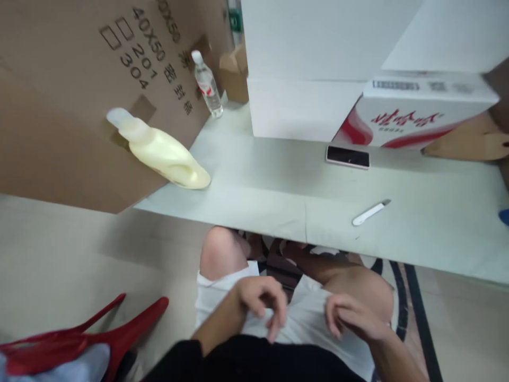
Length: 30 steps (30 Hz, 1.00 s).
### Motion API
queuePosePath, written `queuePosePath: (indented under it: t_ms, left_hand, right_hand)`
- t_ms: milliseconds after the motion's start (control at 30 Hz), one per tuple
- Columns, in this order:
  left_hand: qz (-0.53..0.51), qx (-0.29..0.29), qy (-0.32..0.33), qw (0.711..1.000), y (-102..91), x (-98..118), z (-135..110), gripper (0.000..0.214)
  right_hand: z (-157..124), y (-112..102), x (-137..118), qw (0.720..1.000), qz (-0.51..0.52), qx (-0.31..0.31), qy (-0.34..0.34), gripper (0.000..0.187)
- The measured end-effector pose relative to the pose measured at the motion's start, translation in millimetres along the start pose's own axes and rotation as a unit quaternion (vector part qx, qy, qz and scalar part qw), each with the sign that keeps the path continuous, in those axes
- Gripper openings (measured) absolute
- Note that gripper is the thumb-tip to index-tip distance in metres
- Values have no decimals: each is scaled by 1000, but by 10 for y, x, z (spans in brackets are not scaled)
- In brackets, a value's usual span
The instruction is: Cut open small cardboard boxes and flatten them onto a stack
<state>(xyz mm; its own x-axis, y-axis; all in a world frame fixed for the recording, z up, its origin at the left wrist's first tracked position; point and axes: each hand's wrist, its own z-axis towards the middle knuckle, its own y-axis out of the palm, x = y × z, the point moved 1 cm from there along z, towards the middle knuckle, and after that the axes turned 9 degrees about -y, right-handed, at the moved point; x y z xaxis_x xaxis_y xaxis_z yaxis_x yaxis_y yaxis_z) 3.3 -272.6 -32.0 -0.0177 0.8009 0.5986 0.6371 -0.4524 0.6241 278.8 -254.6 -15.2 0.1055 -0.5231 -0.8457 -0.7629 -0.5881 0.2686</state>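
Observation:
Over my lap, my left hand point(265, 303) hangs above the white shorts point(304, 313), its fingers loosely bent and apart with nothing in them. My right hand point(353, 317) is by the right thigh, fingers loosely curled and a little blurred; nothing shows in it. Both stay below the front edge of the pale green table point(254, 185). On the table, a small knife with a white handle point(370, 213) lies to the right, and a phone point(348, 157) lies farther back. A pale yellow plastic bottle with a whitish cap point(169, 160) stands at the table's left end.
A large printed cardboard box point(79, 106) borders the table's left side. Behind are a clear water bottle point(209, 87), a small brown carton point(234, 77), a white box point(306, 109) and a red-and-white carton point(413, 114). A red chair-like frame point(131, 323) stands on the floor, lower left.

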Motion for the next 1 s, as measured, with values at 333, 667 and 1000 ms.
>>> queuePosePath:
  t_ms: [333, 667, 1000]
  left_hand:
    - [-106, -24, 343, 933, -651, 1312, -60, 51]
    - [-402, 121, 460, 782, -1583, 1216, -236, 32]
    - [-295, -1, 468, 833, -1756, 983, -211, 37]
  right_hand:
    - [2084, 220, -1770, 945, -250, 86, -193, 41]
    - [5103, 532, -3580, 771, -522, 257, -260, 34]
    - [6251, 70, -4443, 668, -648, 291, -221, 75]
